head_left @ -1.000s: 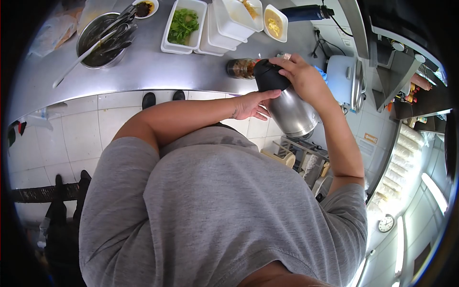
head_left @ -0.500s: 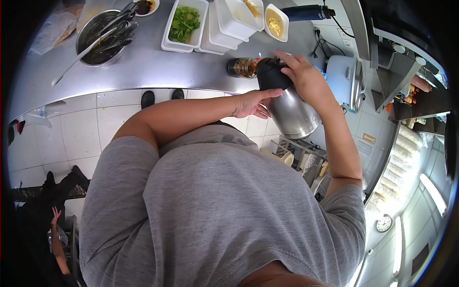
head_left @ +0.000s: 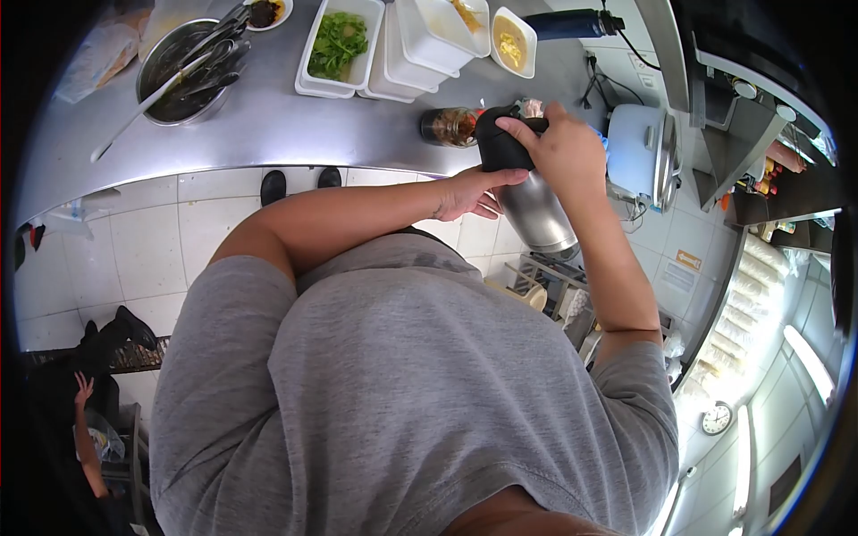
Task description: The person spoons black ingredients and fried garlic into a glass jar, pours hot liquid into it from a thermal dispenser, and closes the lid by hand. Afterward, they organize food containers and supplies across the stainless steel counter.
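Observation:
A steel thermos jug (head_left: 538, 210) with a black lid (head_left: 503, 136) is tilted at the counter's front edge, its lid end toward the counter. My left hand (head_left: 469, 192) holds it near the neck, thumb lying across the lower lid and fingers partly hidden behind the body. My right hand (head_left: 567, 150) grips the top at the handle side, its thumb over the lid; the other fingers are mostly out of sight. Beside the lid, a glass jar (head_left: 449, 127) with brownish contents lies or stands on the counter; which one I cannot tell.
On the steel counter (head_left: 268, 125) are a bowl of utensils (head_left: 183, 98), a white container of green leaves (head_left: 308, 67), stacked white tubs (head_left: 420, 67) and a small yellowish dish (head_left: 514, 40). A large pot (head_left: 636, 147) stands right. Another person's arm (head_left: 87, 438) shows lower left.
My right hand has shifted its hold on the lid, its thumb now reaching farther across it and its wrist turned. The jug has moved slightly left. My left hand stays at the neck.

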{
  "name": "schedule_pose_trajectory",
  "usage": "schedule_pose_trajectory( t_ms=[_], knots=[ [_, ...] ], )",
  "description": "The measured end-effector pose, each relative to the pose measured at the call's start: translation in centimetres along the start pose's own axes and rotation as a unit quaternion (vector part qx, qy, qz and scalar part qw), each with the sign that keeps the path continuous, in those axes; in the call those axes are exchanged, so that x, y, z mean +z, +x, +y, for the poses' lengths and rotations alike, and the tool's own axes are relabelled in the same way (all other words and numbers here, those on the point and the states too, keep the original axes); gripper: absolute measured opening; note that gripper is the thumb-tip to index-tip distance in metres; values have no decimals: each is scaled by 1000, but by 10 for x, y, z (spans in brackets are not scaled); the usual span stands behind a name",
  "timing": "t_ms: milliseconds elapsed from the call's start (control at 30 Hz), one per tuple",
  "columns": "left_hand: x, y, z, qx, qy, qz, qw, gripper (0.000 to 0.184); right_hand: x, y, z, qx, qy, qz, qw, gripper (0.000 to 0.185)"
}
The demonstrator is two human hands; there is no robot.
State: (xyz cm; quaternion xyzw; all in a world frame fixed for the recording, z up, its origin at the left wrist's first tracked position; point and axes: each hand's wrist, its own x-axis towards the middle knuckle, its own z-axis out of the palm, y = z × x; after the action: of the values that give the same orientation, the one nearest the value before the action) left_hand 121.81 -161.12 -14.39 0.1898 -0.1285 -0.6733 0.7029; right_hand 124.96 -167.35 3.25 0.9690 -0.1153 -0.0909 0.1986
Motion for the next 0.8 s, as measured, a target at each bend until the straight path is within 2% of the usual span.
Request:
schedule_pose_trajectory(
  t_ms=[233, 433, 600, 800],
  knots=[
    [1, 0, -1, -2, 21, 10, 1000, 87, 2, 4, -7, 43, -32, -28, 998, 79],
    [-3, 1, -1, -16, 27, 8, 999, 94, 22, 6, 4, -30, -3, 24, 999, 76],
    [-1, -2, 0, 2, 45, 36, 998, 97, 20, 10, 3, -55, -26, -25, 998, 73],
    [-4, -3, 0, -22, 51, -9, 998, 96, 19, 11, 0, -54, -42, -45, 997, 73]
  ],
)
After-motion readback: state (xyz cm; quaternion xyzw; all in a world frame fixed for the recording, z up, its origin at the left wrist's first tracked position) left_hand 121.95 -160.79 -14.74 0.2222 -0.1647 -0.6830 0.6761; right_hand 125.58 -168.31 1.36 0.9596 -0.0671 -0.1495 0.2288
